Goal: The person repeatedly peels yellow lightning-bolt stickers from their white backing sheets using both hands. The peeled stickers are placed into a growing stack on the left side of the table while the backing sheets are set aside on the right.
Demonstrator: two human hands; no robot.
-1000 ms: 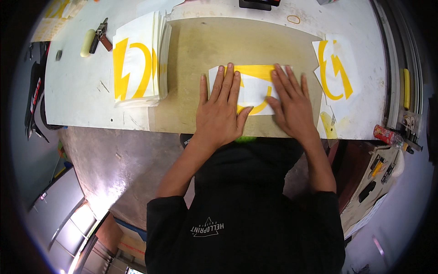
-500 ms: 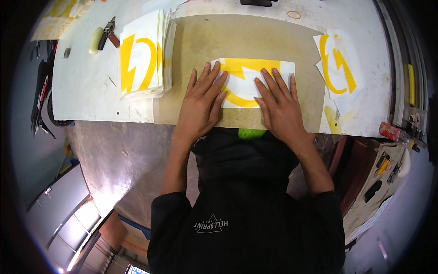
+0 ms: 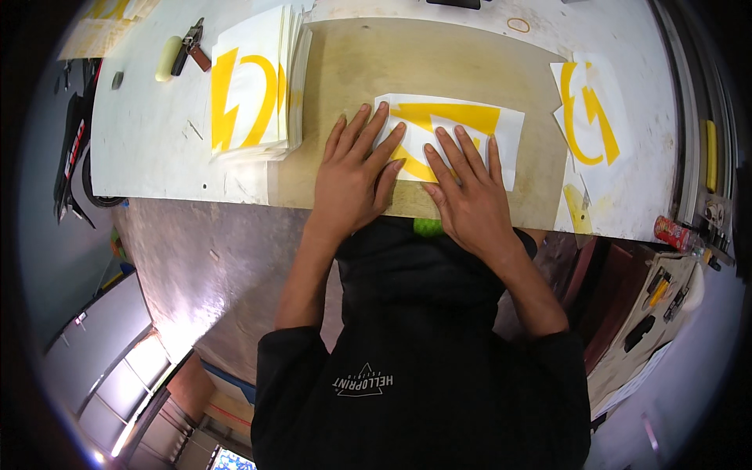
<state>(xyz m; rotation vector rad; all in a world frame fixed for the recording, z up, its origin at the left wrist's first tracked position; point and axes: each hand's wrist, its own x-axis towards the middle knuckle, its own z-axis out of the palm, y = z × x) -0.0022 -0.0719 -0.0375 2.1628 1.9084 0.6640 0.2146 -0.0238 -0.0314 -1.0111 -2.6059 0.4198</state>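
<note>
A white sheet with a yellow printed design point(image 3: 489, 137) lies on the brownish work mat point(image 3: 439, 51) in front of me. My left hand point(image 3: 356, 168) rests flat with fingers spread over the sheet's left edge. On the sheet's lower middle lies my right hand point(image 3: 474, 188), its fingers stretched out and apart. Both hands cover part of the yellow shape. To the left of the mat stands a thick stack of white sheets point(image 3: 252, 94) bearing a similar yellow design. Another sheet with a yellow mark point(image 3: 593, 125) lies at the right.
Left of the stack lie a cutter-like tool with a dark handle point(image 3: 188, 51) and a pale yellow rounded object point(image 3: 168, 59). A yellow scrap point(image 3: 578, 207) sits by the table's front right edge. Beyond it is a red-labelled bottle point(image 3: 674, 233). A rubber band point(image 3: 518, 25) lies at the back.
The sheet under my hands has turned slightly clockwise, its right end lower. My right hand has shifted a little left across it. The whole view has also moved slightly.
</note>
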